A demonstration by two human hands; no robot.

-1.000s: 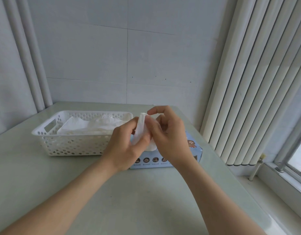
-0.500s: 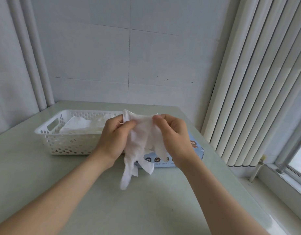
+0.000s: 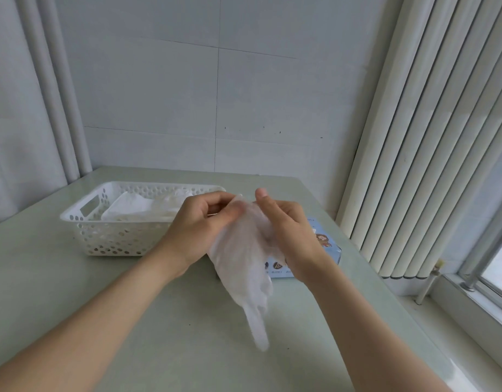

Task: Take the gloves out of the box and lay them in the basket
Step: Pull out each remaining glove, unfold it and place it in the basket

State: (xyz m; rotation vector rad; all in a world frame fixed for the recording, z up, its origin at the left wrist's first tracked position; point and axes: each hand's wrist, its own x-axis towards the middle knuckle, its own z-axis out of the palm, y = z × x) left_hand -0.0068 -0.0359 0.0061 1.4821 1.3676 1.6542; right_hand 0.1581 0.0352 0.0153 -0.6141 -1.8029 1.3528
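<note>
Head view. Both hands are raised over the desk [image 3: 131, 321], close together. The left hand [image 3: 198, 230] pinches the upper edge of a thin translucent white glove [image 3: 244, 267] between thumb and curled fingers. The right hand [image 3: 289, 236] grips the same edge from the other side, thumb tip upward. The glove hangs limp between them, and its lower end is blurred just above the desk top.

The glove and the right hand cover most of the light blue box [image 3: 329, 247], which lies on the desk behind them; only its right end and part of its front face show. Whether the box opening holds more gloves cannot be told.

A white perforated basket [image 3: 108, 239] stands to the left of the box. It contains a pile of white gloves [image 3: 131, 207], and the left hand hides its right end.

The desk is pale green and glossy. Grey wall panels [image 3: 159, 94] stand behind it, two vertical pipes [image 3: 54, 108] run up at left, and cream vertical blinds [image 3: 428, 165] hang at right beside a window sill [image 3: 470, 306].
</note>
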